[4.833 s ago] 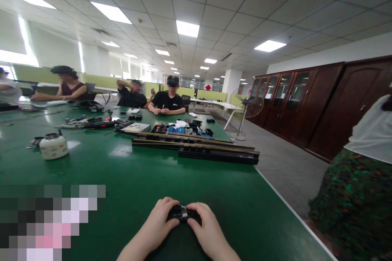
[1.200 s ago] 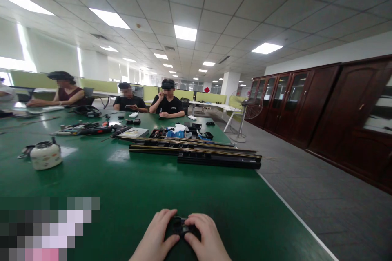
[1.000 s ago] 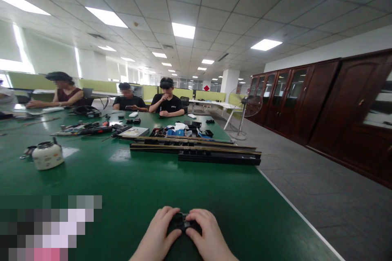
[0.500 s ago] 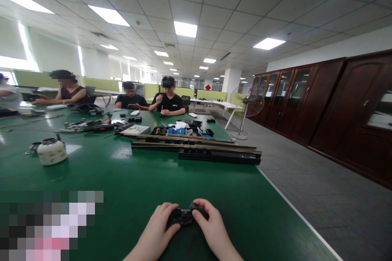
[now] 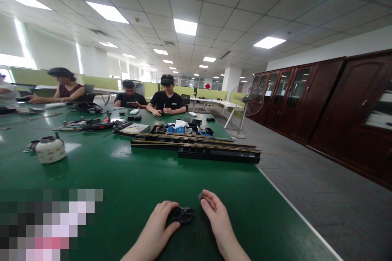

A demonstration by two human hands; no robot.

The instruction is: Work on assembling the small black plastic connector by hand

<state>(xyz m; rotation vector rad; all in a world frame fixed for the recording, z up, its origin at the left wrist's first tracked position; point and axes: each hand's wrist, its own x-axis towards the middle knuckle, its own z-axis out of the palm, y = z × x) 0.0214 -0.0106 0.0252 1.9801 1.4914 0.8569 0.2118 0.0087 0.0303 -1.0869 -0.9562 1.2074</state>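
Observation:
My left hand [image 5: 159, 222] lies at the bottom centre of the green table [image 5: 128, 179], fingers curled around a small black part [image 5: 183, 214] that rests on the tabletop. My right hand [image 5: 216, 216] hovers just to the right of it, lifted a little off the part. Its fingertips pinch a tiny dark piece [image 5: 200, 195] that is too small to name.
Long black rails [image 5: 196, 149] lie across the table further out, with small boxes and tools behind them. A white pot [image 5: 50, 149] stands at the left. Three people sit at the far end. The table's right edge [image 5: 290, 212] drops to a grey floor; wooden cabinets [image 5: 321, 106] line the right wall.
My right hand has come off the black part and moved up and right, pinching a tiny piece. My left hand stays on the part. A person who stood at the right 4.8 s ago is gone.

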